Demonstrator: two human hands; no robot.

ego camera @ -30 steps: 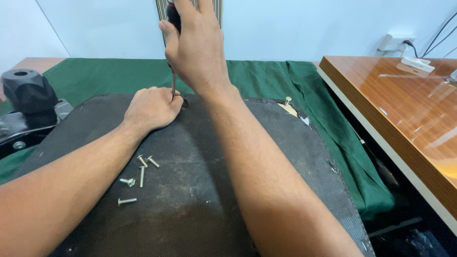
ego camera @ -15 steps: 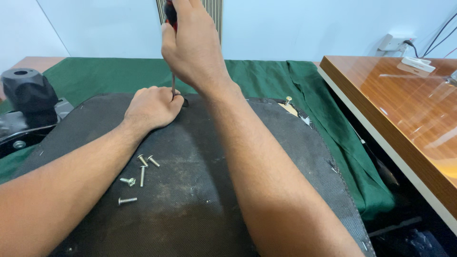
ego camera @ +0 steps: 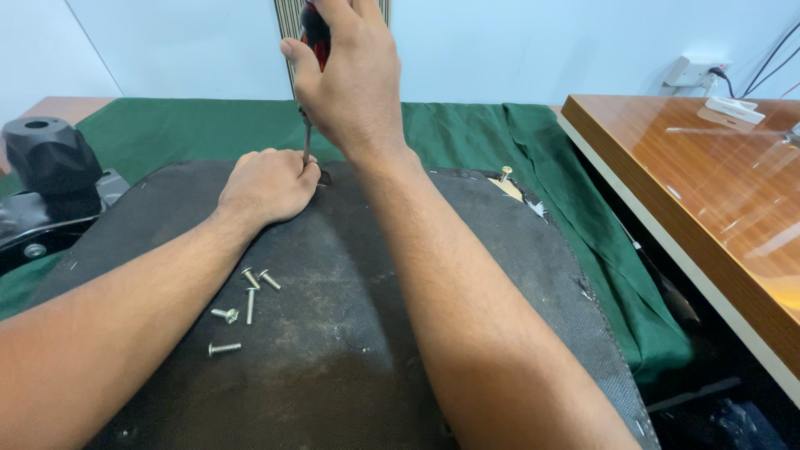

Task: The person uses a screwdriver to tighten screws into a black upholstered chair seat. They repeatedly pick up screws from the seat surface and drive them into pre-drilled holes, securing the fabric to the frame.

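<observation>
— Fingers point(ego camera: 354, 79) of the right hand point(ego camera: 350, 92) are clenched round the red-and-black handle of a screwdriver point(ego camera: 315, 42), held upright. The left hand point(ego camera: 267, 185) rests on the work, its fingers curled round the shaft low down, steadying the tip.

— What are they working on?

— Biggest thing first: a table under a green cloth point(ego camera: 467, 142). On that lies a wide black pad point(ego camera: 333, 333), rough fabric, looks like the underside of a chair seat. To the left sits a black chair mechanism point(ego camera: 50, 167), apart from the pad. A glossy wooden desk point(ego camera: 708, 192) stands on the right.

— And the screw itself?

— Hidden behind the left hand, near the pad's far edge, where the tip meets a small dark fitting. I can't tell whether it's going in or coming out.

— Any others?

— Five loose screws point(ego camera: 246, 304) lie on the pad beside the left forearm, close together. One more stands at the pad's far right corner point(ego camera: 504, 173), on a bare wooden patch.

— So which step is this?

— I'd judge it's the turning of one fastener, mid-way. The next move seems to call for steady downward pressure and a straight shaft, so the tip doesn't slip.
</observation>
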